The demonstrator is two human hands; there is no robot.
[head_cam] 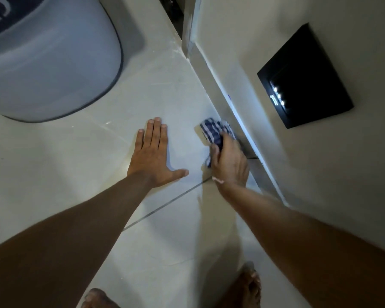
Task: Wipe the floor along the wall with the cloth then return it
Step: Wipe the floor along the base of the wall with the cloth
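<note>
— Down at the foot of the wall, on pale floor tile: blue-and-white checked cloth, bunched, pressed against the skirting. Clamped in the right hand, grip closed tight around its near half, fingers curled over, thumb tucked on the inner side.

— And the left hand?

— Flat on the floor just beside, palm down, fingers spread wide, holding nothing. Probably bracing body weight.

— Which way does the cloth point?

— Long axis running along the wall line, free end leading away from the body toward the far corner; near end hidden under the right hand.

— Likely trouble from here?

— Loose front edge may fold under and skip the seam where floor meets skirting. Knuckles close to the skirting, so possible scraping. Slick tile under the bracing palm, so a slip if wet. Bare feet close behind. Black wall panel well above, unlikely to be struck. Grey rounded mat well apart to the left.
</note>
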